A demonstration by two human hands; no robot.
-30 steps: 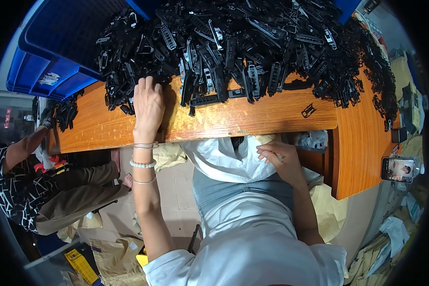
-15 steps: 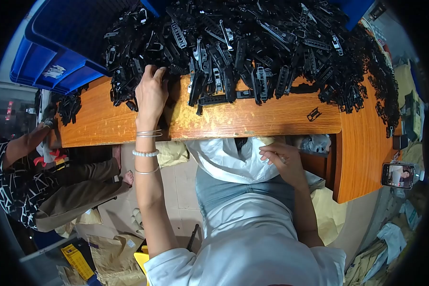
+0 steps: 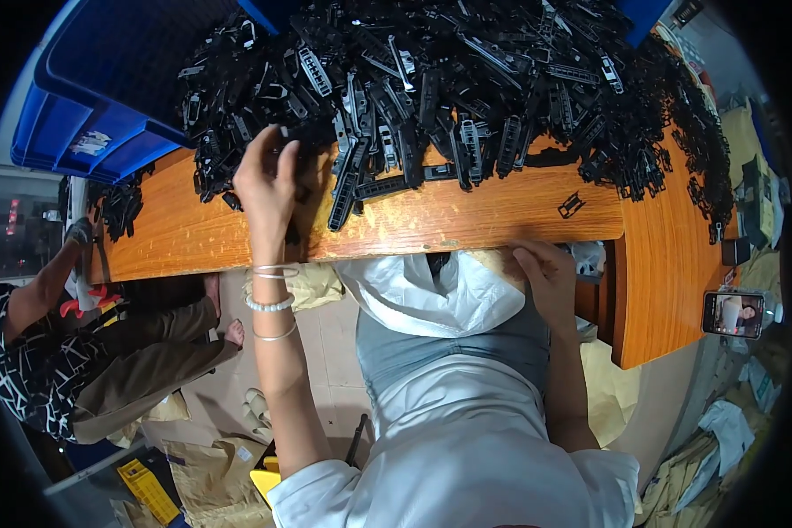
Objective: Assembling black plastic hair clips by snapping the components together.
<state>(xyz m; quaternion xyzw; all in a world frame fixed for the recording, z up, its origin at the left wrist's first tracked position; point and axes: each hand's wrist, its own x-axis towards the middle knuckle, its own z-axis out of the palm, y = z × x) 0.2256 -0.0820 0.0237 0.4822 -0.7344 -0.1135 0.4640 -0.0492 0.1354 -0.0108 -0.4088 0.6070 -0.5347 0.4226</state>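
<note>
A large heap of black plastic parts [image 3: 418, 97], many of them long and slotted, covers the far side of the wooden table [image 3: 501, 220]. My left hand [image 3: 268, 189] is at the heap's near left edge, thumb and fingers apart, with no part visible between them. A long slotted black part [image 3: 341, 198] sticks out of the heap to its right. At the table's front edge, above my lap, my right hand [image 3: 550, 277] has its fingers bent inward; whatever they hold is hidden. Beside it, an open white bag [image 3: 448, 304] lies across my lap.
Blue crates [image 3: 97, 132] stand at the left. One small black frame [image 3: 571, 205] lies apart on the table. A phone [image 3: 733, 315] is beyond the table's right side. Another person [image 3: 44, 352] sits at the left. Paper packages [image 3: 215, 480] lie on the floor.
My left hand has drawn slightly back and its fingers have spread. The right hand has moved right and up, from over the white bag to the table edge. A long part now juts nearer.
</note>
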